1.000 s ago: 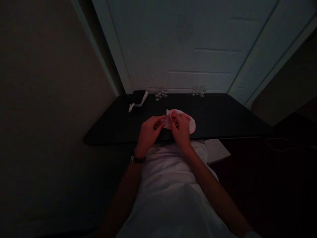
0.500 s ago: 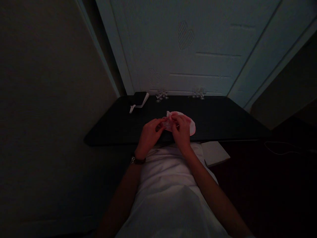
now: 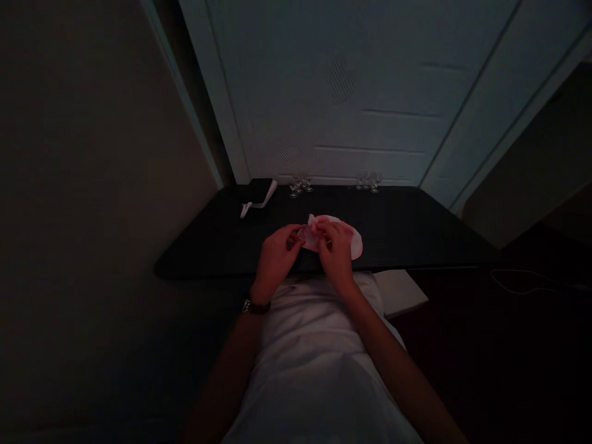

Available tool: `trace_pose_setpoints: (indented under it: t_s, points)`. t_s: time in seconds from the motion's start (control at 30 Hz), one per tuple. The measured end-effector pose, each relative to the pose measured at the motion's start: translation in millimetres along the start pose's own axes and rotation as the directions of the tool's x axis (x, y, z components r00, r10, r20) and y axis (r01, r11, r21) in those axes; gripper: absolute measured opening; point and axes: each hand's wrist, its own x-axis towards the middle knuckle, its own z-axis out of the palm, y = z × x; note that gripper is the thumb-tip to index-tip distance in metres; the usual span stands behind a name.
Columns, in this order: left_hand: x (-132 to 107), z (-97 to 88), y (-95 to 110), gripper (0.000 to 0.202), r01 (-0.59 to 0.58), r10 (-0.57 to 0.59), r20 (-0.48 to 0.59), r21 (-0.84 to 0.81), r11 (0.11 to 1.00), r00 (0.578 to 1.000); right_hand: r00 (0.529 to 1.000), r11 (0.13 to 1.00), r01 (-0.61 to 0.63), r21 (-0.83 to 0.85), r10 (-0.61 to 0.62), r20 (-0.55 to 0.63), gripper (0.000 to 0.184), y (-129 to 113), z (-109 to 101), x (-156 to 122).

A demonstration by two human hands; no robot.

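The scene is very dim. My left hand (image 3: 276,256) and my right hand (image 3: 335,251) meet over the near edge of a black table (image 3: 407,228). Both have curled fingers pinching a pale pink and white cloth (image 3: 354,242) that bunches between them and spreads to the right on the table. A small clear thing seems to sit in the cloth at my left fingertips; I cannot make it out. A watch is on my left wrist.
Two groups of small stemmed glasses (image 3: 298,184) (image 3: 367,181) stand at the table's far edge by a white panelled wall. A dark box with a white side (image 3: 259,192) lies at the far left. A white flat object (image 3: 400,291) sits below the table's right front.
Both hands stay pinched on the cloth and have worked it slightly. The camera has tilted, so the table and hands sit a little lower in view.
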Motion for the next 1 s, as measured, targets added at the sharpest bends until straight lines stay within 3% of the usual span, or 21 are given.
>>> trace_pose_setpoints:
  t_s: [0.23,0.57,1.0]
  points:
    - [1.4,-1.0,1.7,0.032,0.030,-0.030,-0.003,-0.019,0.999,1.000,0.999,0.999,-0.034,-0.027,0.034,0.004,0.030,1.0,1.8,-0.1]
    - [0.2,-2.9,1.6,0.031,-0.102,0.103,0.027,-0.041,0.994,0.994,0.999,0.999,-0.043,-0.033,0.043,-0.006,0.028,3.8,4.0,0.0]
    - [-0.3,-3.4,1.7,0.033,-0.122,0.122,0.045,0.000,0.993,0.992,0.999,0.999,-0.048,0.000,0.048,-0.004,0.026,4.8,5.8,-1.1]
